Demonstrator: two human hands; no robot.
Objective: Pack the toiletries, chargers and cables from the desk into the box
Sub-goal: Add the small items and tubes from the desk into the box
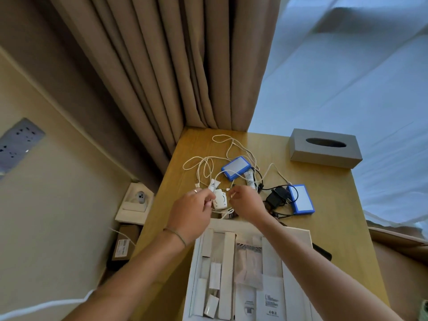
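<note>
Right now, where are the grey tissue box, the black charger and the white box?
Grey tissue box [324, 156]: head view, front wall.
Black charger [275, 198]: head view, body.
White box [194, 269]: head view, left wall.

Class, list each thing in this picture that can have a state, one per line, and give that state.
box: open, partly filled
white charger: on the desk, gripped by the left hand
white cable: end pinched by the right hand
two blue-edged packs: flat on the desk, unpacked
black adapter: on the desk, unpacked
tissue box: closed, slot on top
</note>
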